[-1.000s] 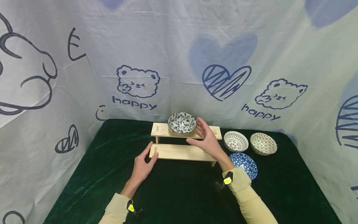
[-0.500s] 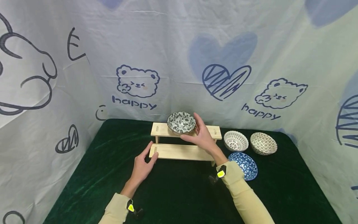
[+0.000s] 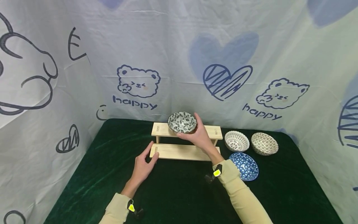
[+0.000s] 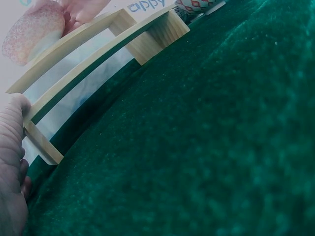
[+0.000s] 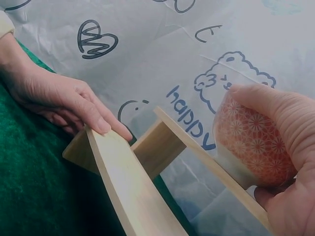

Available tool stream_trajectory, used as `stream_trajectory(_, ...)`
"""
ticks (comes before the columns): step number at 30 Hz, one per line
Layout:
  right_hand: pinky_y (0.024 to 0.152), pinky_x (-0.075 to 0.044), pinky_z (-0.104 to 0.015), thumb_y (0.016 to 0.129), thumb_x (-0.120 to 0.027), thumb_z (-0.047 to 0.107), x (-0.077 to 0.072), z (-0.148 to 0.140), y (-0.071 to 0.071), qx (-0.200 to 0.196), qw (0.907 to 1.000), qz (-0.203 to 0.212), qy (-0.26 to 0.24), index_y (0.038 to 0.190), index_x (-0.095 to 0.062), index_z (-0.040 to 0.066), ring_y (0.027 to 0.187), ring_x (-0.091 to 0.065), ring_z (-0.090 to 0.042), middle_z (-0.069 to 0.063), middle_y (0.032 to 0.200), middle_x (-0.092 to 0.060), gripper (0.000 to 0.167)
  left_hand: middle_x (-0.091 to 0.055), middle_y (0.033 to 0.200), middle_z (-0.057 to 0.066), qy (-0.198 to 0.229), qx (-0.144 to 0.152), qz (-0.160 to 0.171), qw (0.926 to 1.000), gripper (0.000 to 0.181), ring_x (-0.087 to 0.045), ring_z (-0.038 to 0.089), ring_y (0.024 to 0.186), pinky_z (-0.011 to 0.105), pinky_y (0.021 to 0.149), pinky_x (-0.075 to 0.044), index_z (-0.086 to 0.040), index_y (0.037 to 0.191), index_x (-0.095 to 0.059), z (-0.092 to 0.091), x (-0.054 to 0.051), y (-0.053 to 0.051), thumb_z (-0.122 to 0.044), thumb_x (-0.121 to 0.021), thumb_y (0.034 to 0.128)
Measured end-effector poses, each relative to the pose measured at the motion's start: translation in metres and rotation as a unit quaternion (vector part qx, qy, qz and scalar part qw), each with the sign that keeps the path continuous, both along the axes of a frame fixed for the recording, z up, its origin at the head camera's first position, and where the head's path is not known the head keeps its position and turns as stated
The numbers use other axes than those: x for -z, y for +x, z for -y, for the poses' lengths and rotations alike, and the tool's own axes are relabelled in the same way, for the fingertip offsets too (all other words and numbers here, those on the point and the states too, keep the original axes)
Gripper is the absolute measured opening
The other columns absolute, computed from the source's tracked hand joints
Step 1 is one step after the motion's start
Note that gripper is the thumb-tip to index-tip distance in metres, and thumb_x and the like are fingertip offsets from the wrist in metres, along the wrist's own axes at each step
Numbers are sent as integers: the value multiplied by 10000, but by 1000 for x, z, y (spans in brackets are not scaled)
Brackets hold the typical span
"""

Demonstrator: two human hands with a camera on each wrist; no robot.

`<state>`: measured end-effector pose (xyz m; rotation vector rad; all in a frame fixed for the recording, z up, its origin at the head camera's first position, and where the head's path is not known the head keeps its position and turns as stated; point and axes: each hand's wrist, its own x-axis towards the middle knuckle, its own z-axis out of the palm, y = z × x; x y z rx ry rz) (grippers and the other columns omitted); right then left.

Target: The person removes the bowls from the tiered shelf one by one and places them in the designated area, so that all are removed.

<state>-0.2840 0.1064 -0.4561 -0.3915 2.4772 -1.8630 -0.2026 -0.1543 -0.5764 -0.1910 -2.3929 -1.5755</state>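
A two-tier wooden display stand [image 3: 183, 151] stands on the green cloth. On its upper shelf, left of the middle, is a bowl [image 3: 182, 122] with a dark leaf pattern inside; its reddish flower-patterned outside [image 5: 253, 140] shows in the right wrist view. My right hand [image 3: 202, 137] grips this bowl from the right, thumb at the front and fingers behind. With thumb and fingers, my left hand [image 3: 142, 166] holds the left end of the lower shelf. In the right wrist view, the left thumb lies on the shelf edge; the other left fingers are partly hidden behind the stand.
Right of the stand are a white ribbed-pattern bowl [image 3: 236, 141], a beige lattice-patterned bowl [image 3: 264, 144] and a blue-and-white dish [image 3: 244, 166] nearer the front. A white printed curtain [image 3: 179, 56] hangs close behind and beside the table [image 3: 179, 193].
My right hand has moved left from beside the bowl and closed its thumb and fingers round it. The bowl shifted hardly at all. The left hand has stayed on the stand.
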Motion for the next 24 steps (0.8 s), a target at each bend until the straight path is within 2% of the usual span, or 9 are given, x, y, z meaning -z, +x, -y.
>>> stream_trajectory(12, 1197, -378, -500, 755, -938, 254, 1, 1, 2, 126, 9999, -7, -10, 1657, -208, 82, 1448, -427, -347, -202, 1613, -355, 1173, -466, 1612, 76, -12, -9, 17, 10000, 656, -434, 292, 1487, 562, 1217, -330, -90, 1594, -435, 1, 2, 1, -342, -672, 1036)
stream_trajectory(24, 1206, -372, -478, 783, -927, 166, 4, -2, 0, -16, 9994, -65, -327, 1658, -218, 86, 1460, -429, -338, -199, 1614, -360, 1129, -474, 1606, 74, 0, 2, 9, 10000, 643, -442, 278, 1482, 543, 1218, -338, -90, 1589, -444, 0, 0, 0, -335, -670, 1039)
